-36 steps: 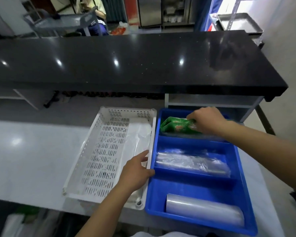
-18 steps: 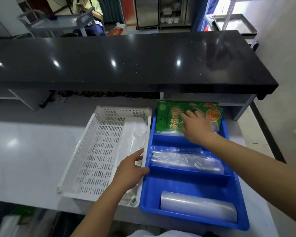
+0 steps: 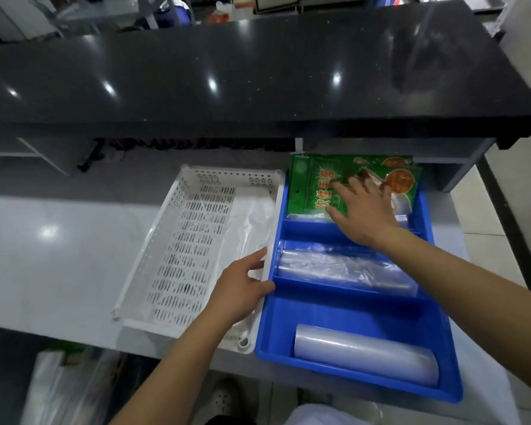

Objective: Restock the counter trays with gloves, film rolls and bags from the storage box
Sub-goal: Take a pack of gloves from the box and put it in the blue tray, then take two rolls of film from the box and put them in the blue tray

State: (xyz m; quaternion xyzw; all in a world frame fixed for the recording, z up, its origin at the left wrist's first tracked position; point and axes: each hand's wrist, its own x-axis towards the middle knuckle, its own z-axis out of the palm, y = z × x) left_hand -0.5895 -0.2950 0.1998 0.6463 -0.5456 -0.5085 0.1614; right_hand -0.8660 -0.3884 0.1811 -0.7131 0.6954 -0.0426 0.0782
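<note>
A blue tray (image 3: pixel 267 332) with three compartments sits on the white counter. Green glove packets (image 3: pixel 307 185) lie in its far compartment, and my right hand (image 3: pixel 362 213) presses flat on them with straight fingers. The middle compartment holds crumpled clear plastic bags (image 3: pixel 344 268). A roll of clear film (image 3: pixel 362 357) lies in the near compartment. Left of it stands a white perforated tray (image 3: pixel 178 253) with a clear bag (image 3: pixel 255 222) along its right side. My left hand (image 3: pixel 242 292) grips the white tray's right rim, thumb on the inside.
A black raised countertop (image 3: pixel 227 81) overhangs the far side of the trays. The white counter (image 3: pixel 59 250) stretches left. A plastic bag (image 3: pixel 52 391) sits below the counter's near edge, and a shoe (image 3: pixel 224 397) shows on the floor.
My right hand laid the folded green packets out flat in the far compartment and now presses on them. The view has tilted down. The left hand stays on the white tray's rim.
</note>
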